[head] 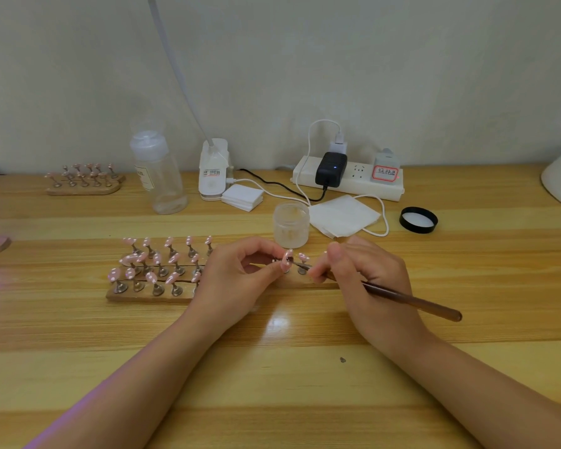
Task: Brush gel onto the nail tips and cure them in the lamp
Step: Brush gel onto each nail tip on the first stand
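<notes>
On the wooden table (78,322), my nail stand (149,294) sits by the bottle (157,176) lettered "AIL". My right hand (366,280) grips the brush (412,301); my left hand (237,277) pinches one pink nail tip (287,258) above the stand.

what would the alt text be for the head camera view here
A person's left hand pinches a pink nail tip on its stand while the right hand holds a brown brush to it, above a wooden holder of more pink tips. Behind stand an open gel jar and its black lid.
</notes>
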A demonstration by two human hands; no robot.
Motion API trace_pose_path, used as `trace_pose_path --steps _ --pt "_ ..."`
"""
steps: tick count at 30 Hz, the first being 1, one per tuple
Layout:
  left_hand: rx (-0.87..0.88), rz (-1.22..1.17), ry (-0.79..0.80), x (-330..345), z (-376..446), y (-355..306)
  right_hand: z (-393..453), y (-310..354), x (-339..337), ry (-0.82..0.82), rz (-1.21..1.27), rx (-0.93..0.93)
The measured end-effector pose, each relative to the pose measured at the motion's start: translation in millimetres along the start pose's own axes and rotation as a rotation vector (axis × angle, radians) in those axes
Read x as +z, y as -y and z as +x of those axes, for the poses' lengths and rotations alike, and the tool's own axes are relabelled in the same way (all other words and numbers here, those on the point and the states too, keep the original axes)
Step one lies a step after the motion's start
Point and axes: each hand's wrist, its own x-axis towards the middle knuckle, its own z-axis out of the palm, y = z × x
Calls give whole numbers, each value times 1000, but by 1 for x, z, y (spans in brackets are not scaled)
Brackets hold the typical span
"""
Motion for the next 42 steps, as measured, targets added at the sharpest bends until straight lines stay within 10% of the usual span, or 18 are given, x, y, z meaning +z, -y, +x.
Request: trace_pose_path --steps 42 --pt "12 4 -15 2 -3 -5 4 0 1 24 -28 -8"
